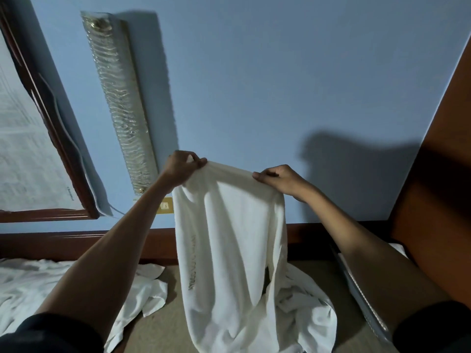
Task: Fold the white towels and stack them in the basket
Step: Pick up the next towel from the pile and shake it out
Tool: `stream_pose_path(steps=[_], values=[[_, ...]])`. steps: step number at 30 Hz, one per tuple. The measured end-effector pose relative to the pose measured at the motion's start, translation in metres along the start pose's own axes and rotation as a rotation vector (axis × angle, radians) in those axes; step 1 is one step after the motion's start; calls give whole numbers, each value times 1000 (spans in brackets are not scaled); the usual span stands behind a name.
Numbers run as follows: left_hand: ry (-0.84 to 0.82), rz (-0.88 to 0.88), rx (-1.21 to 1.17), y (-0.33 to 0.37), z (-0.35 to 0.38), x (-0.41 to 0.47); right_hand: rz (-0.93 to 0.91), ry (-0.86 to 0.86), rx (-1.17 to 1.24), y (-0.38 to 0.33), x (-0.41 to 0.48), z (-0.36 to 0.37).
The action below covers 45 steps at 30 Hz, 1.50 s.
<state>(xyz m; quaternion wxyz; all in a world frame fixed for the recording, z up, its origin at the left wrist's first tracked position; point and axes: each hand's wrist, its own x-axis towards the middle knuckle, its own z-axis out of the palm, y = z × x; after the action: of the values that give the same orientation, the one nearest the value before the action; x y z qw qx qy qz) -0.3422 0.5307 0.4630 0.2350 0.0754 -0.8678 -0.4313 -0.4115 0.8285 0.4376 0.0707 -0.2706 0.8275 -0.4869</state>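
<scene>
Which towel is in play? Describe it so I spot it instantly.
Face the blue wall. Before it, the left hand and right hand pinch a white towel by its top edge. Unlike the crumpled towels lying below, it hangs free.

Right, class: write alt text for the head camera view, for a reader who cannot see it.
A left hand and a right hand pinch the top edge of a white towel, holding it up so it hangs before a blue wall. Other white cloths lie crumpled below.
</scene>
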Motion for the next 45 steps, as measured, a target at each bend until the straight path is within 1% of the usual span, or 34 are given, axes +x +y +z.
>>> stream_pose_path(steps=[3,5,7,9,11,12,15,16,17,18,21,23,25,27,29,30,34,37,41,45], values=[[126,-72,40,-22,-17,-1,6,9,-29,17,-6,-4],[175,-116,93,-32,-25,-6,22,10,-27,25,-11,-6],[155,-140,127,-40,-24,-8,14,11,-6,26,-13,-5],[107,-107,159,-38,-21,-10,-12,9,23,21,-11,-1],[10,-57,97,-33,-13,-9,-38,4,40,11,-9,2],[-77,-18,79,-26,-8,-12,-53,-4,50,5,-9,4],[-480,70,103,0,16,-23,-127,-25,49,-16,-6,14],[-588,85,130,7,26,-26,-148,-18,36,-22,-5,16],[-646,101,150,12,34,-28,-166,1,26,-25,-5,17],[-650,114,153,14,39,-28,-177,28,25,-26,-4,17],[-539,154,63,8,36,-21,-150,108,44,-19,-10,7],[-513,171,-25,5,28,-18,-132,126,63,-9,-14,2],[-489,177,-59,8,28,-19,-138,139,91,-7,-15,4],[-550,155,-52,17,35,-25,-150,143,97,-13,-14,9],[-627,137,25,20,48,-30,-161,150,83,-19,-11,12],[-635,132,42,20,51,-32,-160,152,80,-20,-10,12],[-611,123,-46,21,38,-29,-129,129,94,-16,-12,9],[-531,157,-82,28,24,-24,-107,102,37,-5,-12,13],[-398,176,-132,35,17,-19,-124,80,-70,15,-8,29],[-299,162,-254,30,5,-18,-98,53,-198,26,-8,50]])
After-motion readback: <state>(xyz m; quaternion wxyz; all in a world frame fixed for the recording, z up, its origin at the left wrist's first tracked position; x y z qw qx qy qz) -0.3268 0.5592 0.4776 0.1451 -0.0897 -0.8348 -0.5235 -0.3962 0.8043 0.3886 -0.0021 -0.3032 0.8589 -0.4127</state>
